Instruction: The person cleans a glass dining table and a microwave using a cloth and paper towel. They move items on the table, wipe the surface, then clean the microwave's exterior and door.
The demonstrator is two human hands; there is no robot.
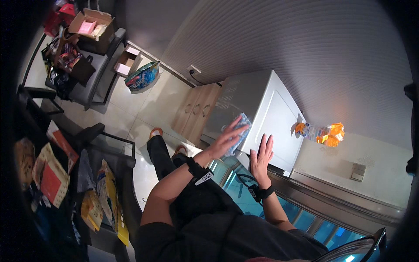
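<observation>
My left hand (226,139), its fingers spread, presses a fluffy blue cloth (240,136) against the grey side of a box-shaped appliance (239,95) with vent slots. My right hand (263,159) lies flat on the appliance's white top panel (278,127), near its close edge, and holds nothing. Both wrists wear black bands with small devices. Toward the far end of the panel stands an orange and clear plastic package (320,133). Beneath the appliance is a wood-grain cabinet (194,109) with curved handles.
A plug and cable (193,73) run from the wall behind the cabinet. On the tiled floor are a colourful bag (143,77) and an open box (126,62). Chairs at left carry a cardboard box (101,41), bags and packages (52,178). A metal-framed glass door (304,209) lies right.
</observation>
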